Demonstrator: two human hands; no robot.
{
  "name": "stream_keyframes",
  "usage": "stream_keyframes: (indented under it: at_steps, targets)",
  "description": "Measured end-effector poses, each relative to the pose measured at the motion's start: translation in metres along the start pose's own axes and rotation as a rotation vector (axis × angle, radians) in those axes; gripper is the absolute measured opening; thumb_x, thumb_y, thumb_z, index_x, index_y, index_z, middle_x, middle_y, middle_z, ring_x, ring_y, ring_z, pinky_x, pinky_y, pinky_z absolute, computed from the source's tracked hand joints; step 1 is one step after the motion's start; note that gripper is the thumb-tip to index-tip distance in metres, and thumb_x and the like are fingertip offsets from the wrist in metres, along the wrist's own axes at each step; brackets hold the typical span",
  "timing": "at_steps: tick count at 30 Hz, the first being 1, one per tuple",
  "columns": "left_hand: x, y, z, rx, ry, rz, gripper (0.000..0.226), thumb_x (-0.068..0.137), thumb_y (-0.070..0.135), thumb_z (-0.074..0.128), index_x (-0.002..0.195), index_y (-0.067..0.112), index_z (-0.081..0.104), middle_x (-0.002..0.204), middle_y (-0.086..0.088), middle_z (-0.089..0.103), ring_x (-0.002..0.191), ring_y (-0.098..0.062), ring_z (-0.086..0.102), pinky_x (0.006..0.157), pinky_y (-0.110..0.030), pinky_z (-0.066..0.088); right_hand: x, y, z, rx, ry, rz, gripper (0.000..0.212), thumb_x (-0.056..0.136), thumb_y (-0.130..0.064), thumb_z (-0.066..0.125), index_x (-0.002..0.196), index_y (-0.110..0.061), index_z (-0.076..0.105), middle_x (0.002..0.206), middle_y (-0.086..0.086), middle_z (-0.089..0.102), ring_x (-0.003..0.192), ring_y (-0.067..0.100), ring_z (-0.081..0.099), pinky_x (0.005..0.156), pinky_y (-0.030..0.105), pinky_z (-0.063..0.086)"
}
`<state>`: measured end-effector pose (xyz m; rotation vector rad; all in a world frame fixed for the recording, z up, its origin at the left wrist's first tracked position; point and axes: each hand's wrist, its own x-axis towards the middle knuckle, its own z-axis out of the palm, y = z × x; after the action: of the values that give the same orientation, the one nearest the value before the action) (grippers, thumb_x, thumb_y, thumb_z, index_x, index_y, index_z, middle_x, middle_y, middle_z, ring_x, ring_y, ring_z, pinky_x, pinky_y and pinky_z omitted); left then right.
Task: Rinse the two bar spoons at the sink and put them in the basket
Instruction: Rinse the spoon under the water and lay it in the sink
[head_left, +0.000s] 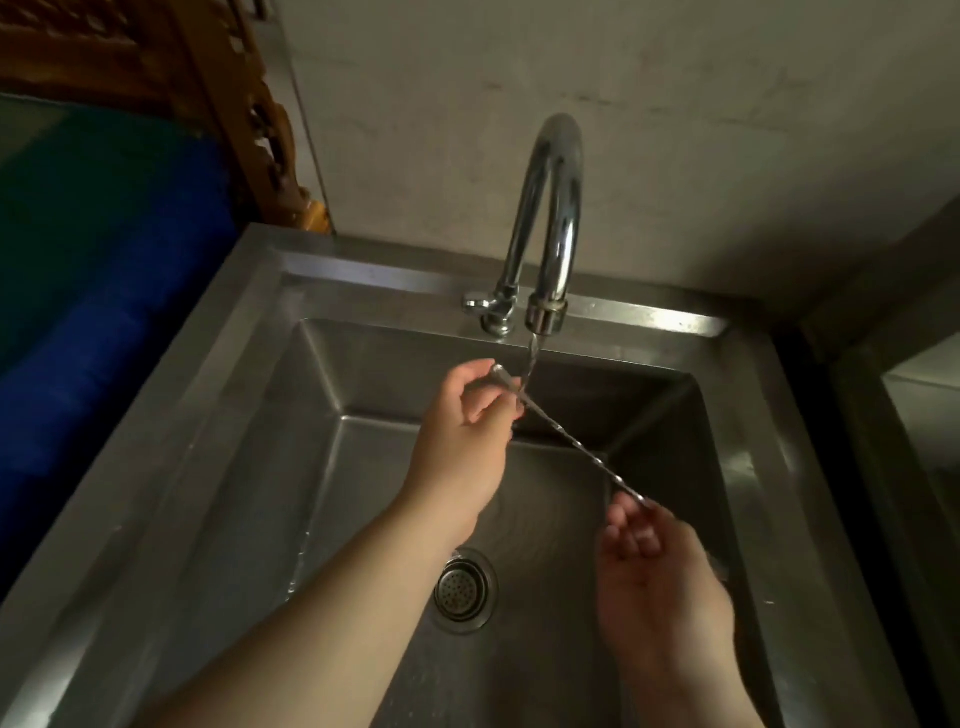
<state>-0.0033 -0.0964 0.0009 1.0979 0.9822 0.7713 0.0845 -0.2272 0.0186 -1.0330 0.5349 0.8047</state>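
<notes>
- Head view, looking down into a steel sink (249, 467); only one view here.
- Tap (553, 218) stands at the back rim of the sink, curved spout, thin stream of water (531, 358) running down from its nozzle.
- One bar spoon (571, 441) held across the sink basin, below the tap, slanting from upper left to lower right; twisted stem visible.
- Water stream meets the spoon near its upper-left end, just under the tap nozzle.
- Left hand (462, 441) grasps the spoon's upper-left end, fingers pinched round it; a rounded metal tip sticks out past the fingers, left of the tap nozzle.
- Right hand (660, 571) grasps the lower-right end of the same spoon, fingertips closed on the stem, palm turned up; in front of the tap and to its right.
- Both forearms bare, coming in from the bottom edge over the sink's front.
- Drain strainer (462, 590) in the sink floor, between the two forearms, in front of the tap.
- Sink floor looks wet, ripples near the drain.
- Only one spoon can be made out; second spoon and basket not seen.
- Plain wall (675, 130) behind the tap.
- Carved wooden piece (249, 104) and a blue-green surface (104, 234) off to the left of the sink.
</notes>
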Motion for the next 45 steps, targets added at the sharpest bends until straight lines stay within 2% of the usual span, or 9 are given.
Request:
stream_keyframes:
  at_steps: [5, 15, 19, 22, 24, 31, 36, 41, 45]
  targets:
    - [0.009, 0.000, 0.020, -0.146, -0.033, -0.038, 0.014, 0.098, 0.019, 0.054, 0.105, 0.031, 0.055, 0.099, 0.003, 0.077, 0.089, -0.019, 0.075, 0.078, -0.029, 0.054, 0.016, 0.025, -0.011, 0.078, 0.036, 0.217, 0.032, 0.098, -0.004, 0.041, 0.067, -0.009, 0.048, 0.042, 0.002, 0.058, 0.042, 0.011, 0.065, 0.061, 0.023, 0.040]
    - [0.010, 0.000, 0.024, -0.054, -0.115, 0.103, 0.030, 0.098, 0.026, 0.049, 0.078, 0.040, 0.067, 0.069, 0.011, 0.067, 0.063, -0.005, 0.064, 0.074, -0.029, 0.057, 0.026, 0.071, -0.011, -0.013, 0.018, 0.468, 0.027, 0.099, -0.019, 0.045, 0.076, -0.006, 0.053, 0.061, 0.011, 0.065, 0.057, 0.017, 0.056, 0.055, 0.026, 0.038]
    - [0.014, 0.007, 0.019, 0.029, -0.225, 0.177, 0.027, 0.095, 0.024, 0.047, 0.086, 0.040, 0.067, 0.081, 0.008, 0.073, 0.073, -0.008, 0.066, 0.076, -0.029, 0.056, 0.028, 0.072, 0.001, -0.639, 0.024, 0.147, 0.020, 0.093, -0.022, 0.057, 0.079, -0.008, 0.057, 0.058, 0.003, 0.059, 0.047, 0.015, 0.049, 0.049, 0.028, 0.037]
    - [0.016, 0.010, 0.016, 0.065, -0.252, 0.192, 0.032, 0.093, 0.020, 0.047, 0.091, 0.044, 0.069, 0.090, 0.009, 0.075, 0.081, -0.007, 0.068, 0.079, -0.026, 0.054, 0.025, 0.066, 0.018, -1.037, -0.136, -0.401, 0.020, 0.092, -0.027, 0.059, 0.110, -0.020, 0.061, 0.097, 0.002, 0.063, 0.084, 0.015, 0.062, 0.076, 0.034, 0.051]
    - [0.015, 0.012, 0.015, 0.043, -0.246, 0.190, 0.036, 0.092, 0.015, 0.047, 0.092, 0.043, 0.070, 0.091, 0.010, 0.075, 0.083, -0.006, 0.069, 0.080, -0.025, 0.054, 0.023, 0.061, 0.033, -1.034, -0.331, -0.541, 0.018, 0.094, -0.026, 0.054, 0.108, -0.027, 0.064, 0.104, -0.003, 0.063, 0.097, 0.012, 0.059, 0.086, 0.035, 0.048]
    - [0.024, 0.030, 0.004, 0.015, -0.143, 0.224, 0.022, 0.096, 0.008, 0.053, 0.114, 0.012, 0.066, 0.096, 0.007, 0.078, 0.091, -0.004, 0.071, 0.079, -0.019, 0.054, 0.023, 0.046, 0.073, -0.909, -0.567, -0.521, 0.043, 0.099, -0.040, 0.048, 0.061, -0.025, 0.062, 0.054, -0.012, 0.057, 0.055, 0.003, 0.048, 0.057, 0.030, 0.039]
    - [0.025, 0.034, -0.001, 0.037, -0.079, 0.178, 0.016, 0.094, 0.018, 0.057, 0.099, 0.018, 0.072, 0.095, 0.001, 0.078, 0.093, -0.011, 0.072, 0.081, -0.028, 0.057, 0.024, 0.038, 0.088, -0.936, -0.576, -0.582, 0.045, 0.099, -0.051, 0.043, 0.076, -0.024, 0.072, 0.060, -0.013, 0.063, 0.057, 0.002, 0.054, 0.059, 0.031, 0.042]
    - [0.026, 0.032, -0.004, 0.034, 0.014, 0.153, 0.015, 0.092, 0.025, 0.058, 0.090, 0.026, 0.074, 0.085, 0.007, 0.076, 0.085, -0.008, 0.072, 0.076, -0.027, 0.056, 0.025, 0.038, 0.089, -1.005, -0.624, -0.522, 0.044, 0.098, -0.043, 0.045, 0.087, -0.007, 0.067, 0.077, 0.022, 0.068, 0.068, 0.037, 0.062, 0.065, 0.055, 0.054]
    - [0.030, 0.031, -0.009, -0.179, 0.150, 0.082, 0.015, 0.096, 0.019, 0.056, 0.088, 0.020, 0.070, 0.074, 0.005, 0.075, 0.070, -0.007, 0.070, 0.061, -0.019, 0.052, 0.032, 0.034, 0.082, -1.190, -0.649, -0.600, 0.032, 0.098, -0.030, 0.050, 0.078, -0.011, 0.066, 0.053, -0.006, 0.058, 0.047, 0.008, 0.050, 0.049, 0.029, 0.043]
